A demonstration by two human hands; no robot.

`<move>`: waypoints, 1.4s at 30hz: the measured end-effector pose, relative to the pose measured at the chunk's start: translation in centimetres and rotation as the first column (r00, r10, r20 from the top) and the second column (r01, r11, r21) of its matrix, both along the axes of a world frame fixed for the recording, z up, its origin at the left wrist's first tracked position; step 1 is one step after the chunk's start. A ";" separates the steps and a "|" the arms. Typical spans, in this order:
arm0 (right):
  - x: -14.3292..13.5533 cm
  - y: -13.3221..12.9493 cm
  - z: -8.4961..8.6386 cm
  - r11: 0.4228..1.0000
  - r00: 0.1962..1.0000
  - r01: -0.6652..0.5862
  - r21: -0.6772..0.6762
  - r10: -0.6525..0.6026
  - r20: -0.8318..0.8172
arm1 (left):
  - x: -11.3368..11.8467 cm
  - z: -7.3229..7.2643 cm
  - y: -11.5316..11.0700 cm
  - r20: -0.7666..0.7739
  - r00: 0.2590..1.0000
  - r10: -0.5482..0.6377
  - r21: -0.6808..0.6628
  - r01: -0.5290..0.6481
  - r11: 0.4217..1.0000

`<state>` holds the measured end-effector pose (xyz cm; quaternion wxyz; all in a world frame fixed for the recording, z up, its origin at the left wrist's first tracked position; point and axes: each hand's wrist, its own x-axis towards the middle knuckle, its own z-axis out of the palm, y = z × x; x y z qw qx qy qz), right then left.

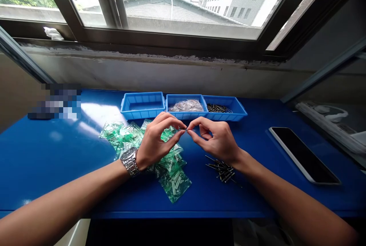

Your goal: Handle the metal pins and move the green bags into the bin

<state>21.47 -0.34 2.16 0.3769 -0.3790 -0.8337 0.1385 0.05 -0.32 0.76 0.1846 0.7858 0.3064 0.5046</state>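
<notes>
My left hand (156, 139), with a metal watch (130, 160) at its wrist, is pinched at thumb and forefinger. Facing it, my right hand (219, 137) makes the same pinch, so the fingertips nearly meet. A small thin dark pin (185, 129) spans the gap between them, mostly covered by the fingers. Under and around my left hand lie several green-tinted clear bags (175, 185) with slim pale pieces inside. Below my right hand is a loose pile of thin dark pins (224, 170) on the blue table (114, 196).
Three blue bins stand in a row at the back: the left bin (143, 115), the middle bin (185, 116) with clear plastic packets (187, 105), the right bin (228, 117) with dark pins (217, 108). A phone (304, 155) lies at right. Behind is a window (185, 34).
</notes>
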 end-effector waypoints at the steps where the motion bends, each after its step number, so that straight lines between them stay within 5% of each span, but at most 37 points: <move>1: 0.0 0.0 -0.2 1.000 1.000 -0.015 -0.017 0.015 0.009 | 0.0 0.0 0.0 -0.002 1.000 -0.002 0.012 0.002 1.000; 21: -0.5 -1.0 0.2 0.988 0.996 -0.036 0.150 0.047 -0.071 | 0.1 -0.1 0.0 -0.073 0.993 -0.092 -0.011 0.091 0.996; 26: -0.4 -0.8 0.5 0.996 0.996 0.027 0.090 -0.020 -0.084 | 0.1 0.1 0.0 -0.013 1.000 -0.026 -0.010 0.026 1.000; 33: -0.4 -0.2 -0.3 0.998 0.999 -0.038 -0.052 0.037 -0.026 | 0.1 0.1 -0.1 -0.015 1.000 -0.026 0.013 0.026 1.000; 42: -0.4 -0.8 0.2 0.994 0.995 0.033 0.100 -0.023 -0.094 | 0.0 0.0 0.0 -0.032 0.999 -0.035 -0.038 0.034 0.999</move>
